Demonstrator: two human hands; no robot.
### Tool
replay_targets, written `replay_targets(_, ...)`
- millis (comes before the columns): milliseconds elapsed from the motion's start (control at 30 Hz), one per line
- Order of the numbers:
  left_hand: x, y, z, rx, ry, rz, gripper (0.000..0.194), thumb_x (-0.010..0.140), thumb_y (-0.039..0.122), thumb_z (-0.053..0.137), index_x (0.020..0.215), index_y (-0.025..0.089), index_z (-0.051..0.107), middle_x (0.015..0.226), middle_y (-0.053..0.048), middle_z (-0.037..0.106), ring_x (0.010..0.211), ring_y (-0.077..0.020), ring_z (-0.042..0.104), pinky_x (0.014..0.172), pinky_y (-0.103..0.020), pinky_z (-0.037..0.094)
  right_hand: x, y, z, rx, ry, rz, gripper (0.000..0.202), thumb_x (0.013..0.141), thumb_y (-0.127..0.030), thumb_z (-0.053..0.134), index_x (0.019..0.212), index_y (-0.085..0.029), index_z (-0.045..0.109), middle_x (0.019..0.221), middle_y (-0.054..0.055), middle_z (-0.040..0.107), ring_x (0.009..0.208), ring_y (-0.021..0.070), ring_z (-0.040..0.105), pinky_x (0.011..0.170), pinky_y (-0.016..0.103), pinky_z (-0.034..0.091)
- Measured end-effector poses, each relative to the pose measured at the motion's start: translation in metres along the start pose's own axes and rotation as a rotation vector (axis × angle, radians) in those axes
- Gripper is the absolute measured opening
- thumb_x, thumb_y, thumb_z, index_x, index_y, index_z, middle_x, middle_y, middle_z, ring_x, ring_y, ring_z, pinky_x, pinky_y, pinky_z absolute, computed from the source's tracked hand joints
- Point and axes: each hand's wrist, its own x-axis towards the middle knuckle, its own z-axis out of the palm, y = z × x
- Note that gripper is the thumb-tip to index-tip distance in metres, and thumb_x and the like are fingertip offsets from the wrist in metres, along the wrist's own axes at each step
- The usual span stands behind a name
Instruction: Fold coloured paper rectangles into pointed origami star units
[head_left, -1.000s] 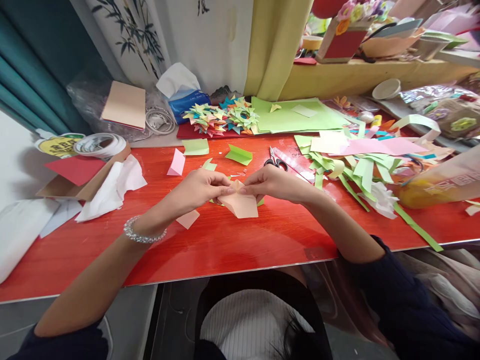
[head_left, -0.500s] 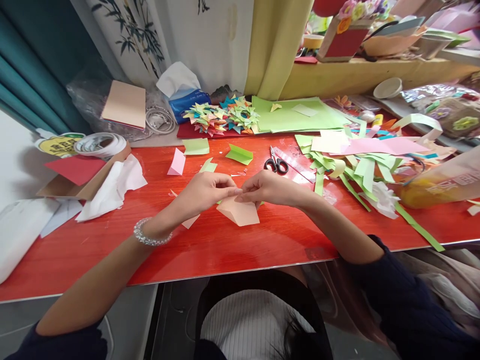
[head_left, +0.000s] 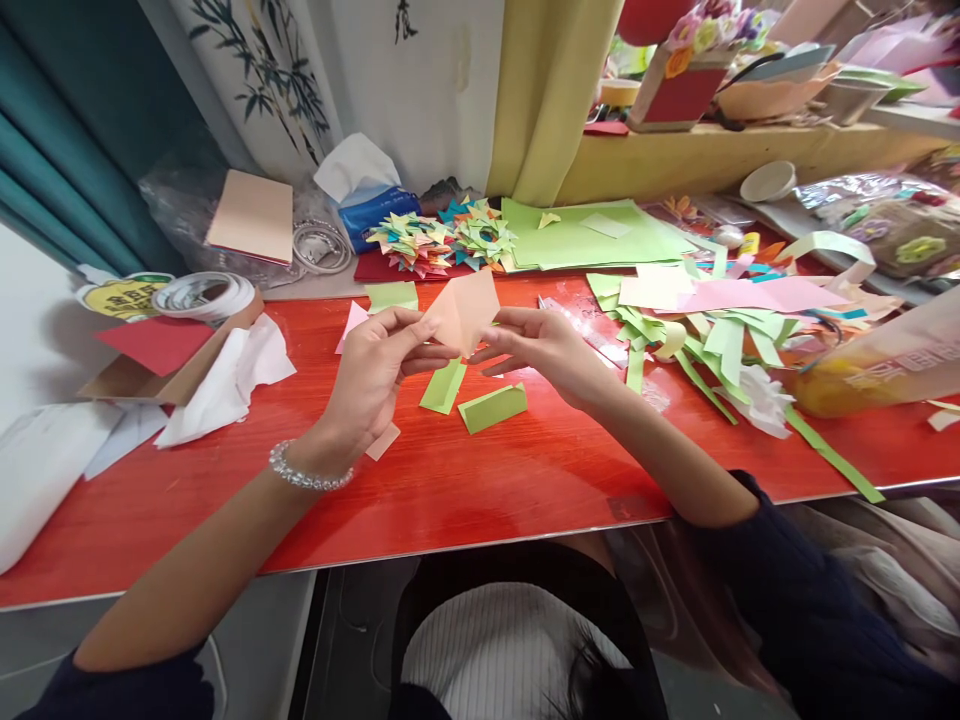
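A creased piece of peach paper (head_left: pixel 472 308) is raised above the table, its fold running down the middle. My left hand (head_left: pixel 375 370) pinches its lower left side between thumb and fingers. At the paper's right edge is my right hand (head_left: pixel 544 350), its fingers stretched out and apart; whether the fingertips touch the paper I cannot tell. Below the hands lie a folded green paper (head_left: pixel 493 407) and another green piece (head_left: pixel 444 386). A small peach scrap (head_left: pixel 383 441) shows beside my left wrist, and a pink piece (head_left: pixel 352 325) is partly covered by the left hand.
Green and pink paper strips (head_left: pixel 720 310) are heaped on the right, near a yellowish bottle-like container (head_left: pixel 885 360). Colourful folded-paper rings (head_left: pixel 416 240) and green sheets (head_left: pixel 592 240) lie at the back. A cardboard box (head_left: pixel 142 375) and tape rolls (head_left: pixel 206 297) stand left.
The peach paper has been lifted from low over the table and turned upright. My right hand's fingers have spread from a pinch. The green pieces beneath now show, and the scissors are mostly covered.
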Motion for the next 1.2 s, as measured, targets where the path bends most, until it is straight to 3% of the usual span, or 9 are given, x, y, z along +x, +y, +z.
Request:
replay_targets(100, -0.005, -0.001, 0.003, -0.002, -0.09, -0.05, 0.018, 0.074, 0.028, 0.071, 0.075, 0.016, 0.057, 0.071, -0.001, 0.069, 0.065, -0.0114, 0.068, 0.064, -0.02, 0.054, 0.0, 0.003, 0.003, 0.049, 0.067, -0.035, 0.03, 0.081, -0.043, 0.065, 0.079, -0.014, 0.061, 0.075, 0.003, 0.067, 0.07, 0.0125, 0.068, 0.069, 0.024, 0.056)
replay_targets(233, -0.007, -0.003, 0.004, 0.069, -0.205, -0.057, 0.02, 0.074, 0.031, 0.071, 0.078, 0.015, 0.06, 0.078, -0.003, 0.07, 0.07, -0.0131, 0.067, 0.066, -0.024, 0.056, 0.001, 0.005, -0.001, 0.054, 0.096, 0.008, 0.024, 0.082, -0.035, 0.065, 0.074, -0.013, 0.061, 0.067, 0.001, 0.064, 0.058, 0.0098, 0.064, 0.064, 0.025, 0.055)
replay_targets(333, -0.006, -0.005, 0.004, 0.078, -0.192, 0.018, 0.021, 0.074, 0.032, 0.072, 0.085, 0.016, 0.063, 0.083, -0.002, 0.069, 0.075, -0.0122, 0.064, 0.066, -0.022, 0.054, 0.001, 0.0, -0.003, -0.01, 0.014, 0.048, 0.023, 0.079, -0.034, 0.067, 0.071, -0.013, 0.063, 0.063, 0.001, 0.064, 0.058, 0.0113, 0.064, 0.062, 0.026, 0.054)
replay_targets(433, -0.005, -0.007, 0.004, 0.096, -0.182, 0.047, 0.022, 0.075, 0.036, 0.072, 0.079, 0.016, 0.063, 0.074, 0.0, 0.065, 0.067, -0.0086, 0.059, 0.061, -0.018, 0.05, -0.001, -0.005, -0.004, -0.04, -0.02, 0.067, 0.025, 0.077, -0.033, 0.07, 0.065, -0.013, 0.06, 0.057, 0.001, 0.062, 0.057, 0.0122, 0.064, 0.059, 0.026, 0.054)
replay_targets(533, -0.003, -0.007, 0.003, 0.124, -0.174, 0.085, 0.022, 0.077, 0.038, 0.07, 0.082, 0.017, 0.066, 0.078, -0.001, 0.066, 0.07, -0.0098, 0.06, 0.061, -0.019, 0.051, -0.003, -0.008, -0.007, -0.095, -0.06, 0.097, 0.026, 0.076, -0.032, 0.071, 0.061, -0.013, 0.06, 0.053, 0.0, 0.059, 0.053, 0.0114, 0.062, 0.056, 0.025, 0.052)
replay_targets(667, -0.003, -0.006, 0.001, 0.174, -0.13, 0.137, 0.023, 0.075, 0.035, 0.071, 0.09, 0.018, 0.071, 0.081, -0.002, 0.07, 0.071, -0.013, 0.063, 0.06, -0.023, 0.053, -0.003, -0.007, -0.009, -0.091, -0.096, 0.109, 0.019, 0.075, -0.03, 0.071, 0.07, -0.011, 0.067, 0.064, 0.002, 0.065, 0.058, 0.0096, 0.06, 0.057, 0.023, 0.051)
replay_targets(833, -0.005, -0.003, 0.003, 0.147, -0.158, 0.157, 0.022, 0.077, 0.035, 0.07, 0.093, 0.02, 0.073, 0.09, -0.004, 0.073, 0.077, -0.015, 0.066, 0.061, -0.023, 0.053, 0.0, 0.001, -0.004, 0.038, 0.039, -0.017, 0.022, 0.078, -0.029, 0.069, 0.094, -0.013, 0.073, 0.078, 0.002, 0.069, 0.067, 0.0097, 0.061, 0.061, 0.023, 0.051)
replay_targets(1000, -0.005, 0.004, 0.0, 0.082, -0.231, 0.08, 0.026, 0.076, 0.035, 0.071, 0.097, 0.019, 0.073, 0.098, -0.006, 0.072, 0.088, -0.0182, 0.066, 0.069, -0.026, 0.055, 0.0, 0.005, -0.003, 0.078, 0.117, -0.071, 0.018, 0.077, -0.027, 0.07, 0.091, -0.018, 0.076, 0.078, 0.001, 0.071, 0.067, 0.0104, 0.063, 0.064, 0.024, 0.053)
replay_targets(1200, -0.001, 0.007, -0.005, 0.053, -0.306, 0.052, 0.028, 0.079, 0.035, 0.069, 0.102, 0.021, 0.072, 0.089, -0.004, 0.071, 0.083, -0.0161, 0.066, 0.073, -0.028, 0.056, -0.002, 0.004, -0.003, 0.094, 0.186, -0.141, 0.015, 0.077, -0.023, 0.07, 0.089, -0.025, 0.077, 0.081, -0.002, 0.073, 0.07, 0.0108, 0.065, 0.064, 0.024, 0.054)
